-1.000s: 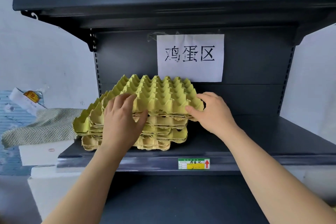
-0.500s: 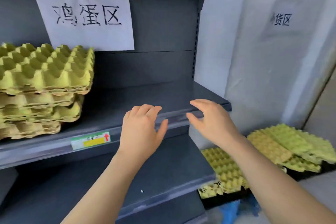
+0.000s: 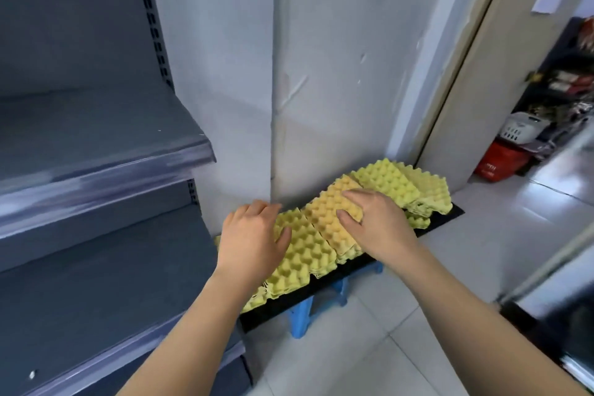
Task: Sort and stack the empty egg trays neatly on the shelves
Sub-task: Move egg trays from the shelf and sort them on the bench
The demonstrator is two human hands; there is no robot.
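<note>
Several empty egg trays lie in overlapping piles on a black board (image 3: 324, 284) low on the floor, right of the shelves. My left hand (image 3: 250, 241) rests with relaxed fingers on the left edge of the nearest yellow-green tray (image 3: 305, 254). My right hand (image 3: 376, 225) lies spread over the orange-tinted tray (image 3: 328, 215) beside it, thumb and fingers touching its top. More yellow trays (image 3: 392, 183) sit farther right along the wall. Neither hand has a tray lifted.
Dark grey shelves stand at the left: a middle shelf (image 3: 96, 164) and a lower shelf (image 3: 96, 299). The board rests on a blue stool (image 3: 300, 315). A white wall panel (image 3: 337, 74) rises behind the trays. A red basket (image 3: 501, 161) stands in the doorway at right.
My view swung right and down from the stacked trays on the shelf to the floor piles. Both hands left the shelf stack and came down onto the floor trays.
</note>
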